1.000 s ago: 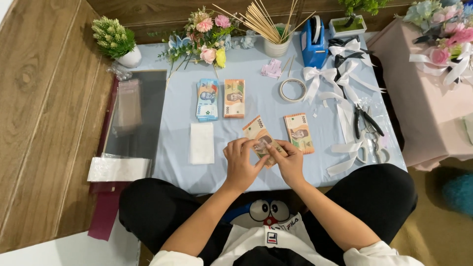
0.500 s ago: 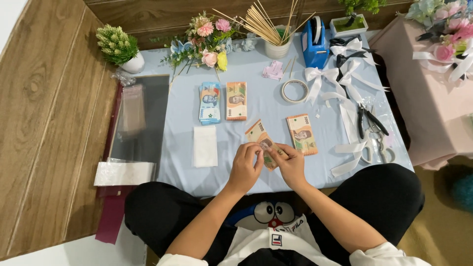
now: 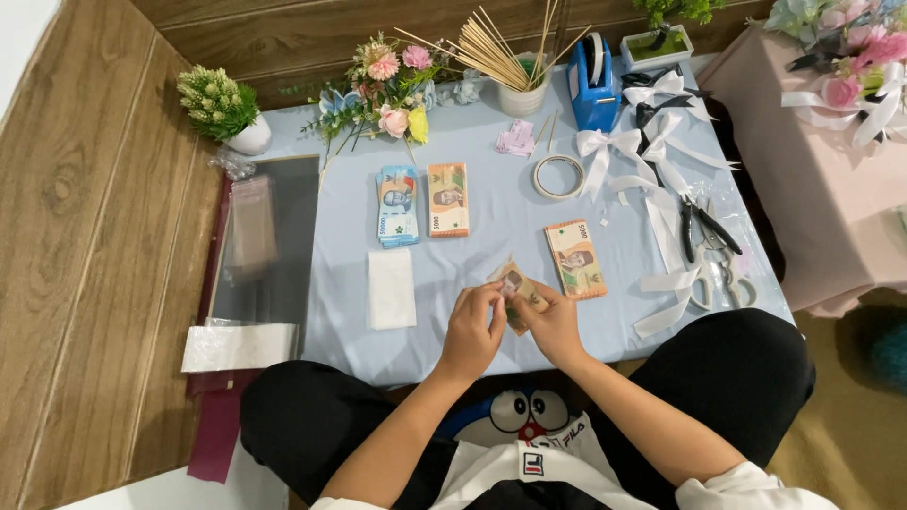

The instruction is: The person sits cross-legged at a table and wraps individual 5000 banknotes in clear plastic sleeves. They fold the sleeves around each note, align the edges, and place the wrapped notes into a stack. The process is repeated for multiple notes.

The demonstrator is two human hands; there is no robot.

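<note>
Both of my hands meet at the near edge of a low table covered in a light blue cloth (image 3: 491,236). My left hand (image 3: 470,331) and my right hand (image 3: 553,326) pinch one brownish banknote (image 3: 518,288) between them, folding it. Just right of my hands lies a stack of brown banknotes (image 3: 574,259). Farther back on the cloth sit a blue-green stack of banknotes (image 3: 398,205) and an orange stack of banknotes (image 3: 448,198) side by side. A white paper slip (image 3: 391,288) lies left of my left hand.
A cup of wooden skewers (image 3: 522,94), a blue tape dispenser (image 3: 592,90), a tape roll (image 3: 557,177), white ribbon bows (image 3: 605,146), pliers (image 3: 697,227) and scissors (image 3: 718,279) lie at the back and right. Artificial flowers (image 3: 392,80) and clear plastic sleeves (image 3: 255,236) are at the left.
My hands stay together on the banknote and keep working it with small finger movements. The view has shifted slightly; nothing on the table has moved.
</note>
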